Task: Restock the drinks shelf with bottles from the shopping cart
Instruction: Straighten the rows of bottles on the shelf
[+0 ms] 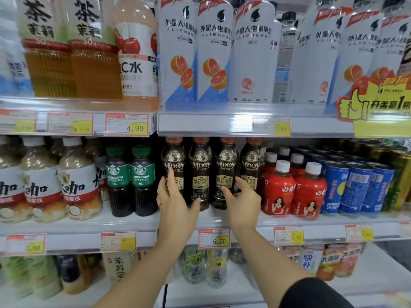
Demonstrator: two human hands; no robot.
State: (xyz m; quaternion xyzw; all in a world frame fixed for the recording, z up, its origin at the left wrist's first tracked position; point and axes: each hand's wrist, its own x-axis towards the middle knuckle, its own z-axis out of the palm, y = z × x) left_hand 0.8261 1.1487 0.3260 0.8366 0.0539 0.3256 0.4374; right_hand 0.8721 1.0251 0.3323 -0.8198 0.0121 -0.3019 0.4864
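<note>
Four dark MDOY coffee bottles stand in a row on the middle shelf (222, 221). My left hand (175, 203) lies against the leftmost coffee bottle (174, 158), index finger straight up its label, thumb reaching to the foot of the second bottle (199, 174). My right hand (242, 202) touches the third bottle (224, 170) with its thumb, and its fingers reach towards the fourth bottle (250, 163). Neither hand lifts a bottle. The shopping cart is out of view.
Two green Starbucks bottles (130, 178) stand just left of the coffee row, red bottles (293, 187) and blue cans (355, 190) just right. The upper shelf's rail (211, 125) hangs right above the coffee caps. More drinks fill the shelf below.
</note>
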